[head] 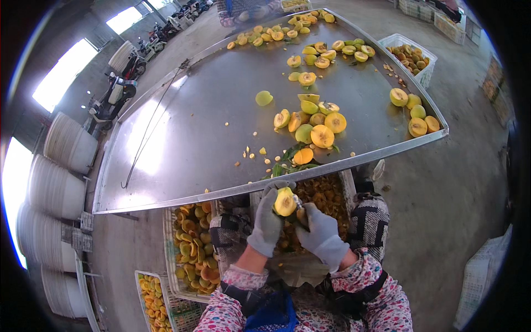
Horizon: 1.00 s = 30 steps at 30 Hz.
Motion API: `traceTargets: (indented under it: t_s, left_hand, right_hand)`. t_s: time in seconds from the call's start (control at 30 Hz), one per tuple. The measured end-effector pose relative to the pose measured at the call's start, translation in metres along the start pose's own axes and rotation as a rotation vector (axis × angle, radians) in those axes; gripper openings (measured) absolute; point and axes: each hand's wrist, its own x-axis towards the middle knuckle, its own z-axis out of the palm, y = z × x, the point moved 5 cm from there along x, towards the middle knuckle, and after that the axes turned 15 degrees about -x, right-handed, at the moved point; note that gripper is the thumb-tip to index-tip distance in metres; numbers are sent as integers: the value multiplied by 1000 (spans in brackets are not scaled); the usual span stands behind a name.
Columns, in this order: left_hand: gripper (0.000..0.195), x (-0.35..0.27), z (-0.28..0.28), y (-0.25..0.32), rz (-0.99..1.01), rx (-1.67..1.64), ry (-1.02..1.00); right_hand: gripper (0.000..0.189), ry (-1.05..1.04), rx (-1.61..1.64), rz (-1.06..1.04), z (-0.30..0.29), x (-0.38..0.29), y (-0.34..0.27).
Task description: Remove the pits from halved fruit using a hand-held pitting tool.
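Observation:
My gloved left hand [265,224] holds a yellow peach half [285,202] with its cut face turned up. In my gloved right hand [323,234] is a small hand tool [297,201] with a shiny metal end at the fruit's right edge; the fingers hide much of it. Below both hands, between my knees, a crate [347,186] holds a mass of brownish-orange scraps [327,195]. Just beyond, on the metal table [215,137], lie a pile of halved peaches [322,136], green leaves [290,154] and scattered stones or bits.
The table's raised metal rim [232,189] runs close in front of my hands. Crates of peach halves [195,249] stand at my left. A long bent wire [151,126] lies on the table. Across it is another person [249,14]; a filled white crate [429,68] sits beyond the right edge.

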Motion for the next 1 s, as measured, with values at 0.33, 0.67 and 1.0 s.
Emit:
traceTargets:
  t_s: [0.33, 0.67, 1.0]
  left_hand:
    - [21, -10, -17, -19, 216, 356, 154]
    - [17, -16, -21, -11, 375, 714, 49]
    - [23, -11, -75, -37, -127, -86, 455]
  right_hand:
    - [35, -82, -81, 151, 30, -2, 6]
    - [43, -317, -417, 85, 58, 7, 13]
    - [40, -526, -482, -12, 65, 8, 9]
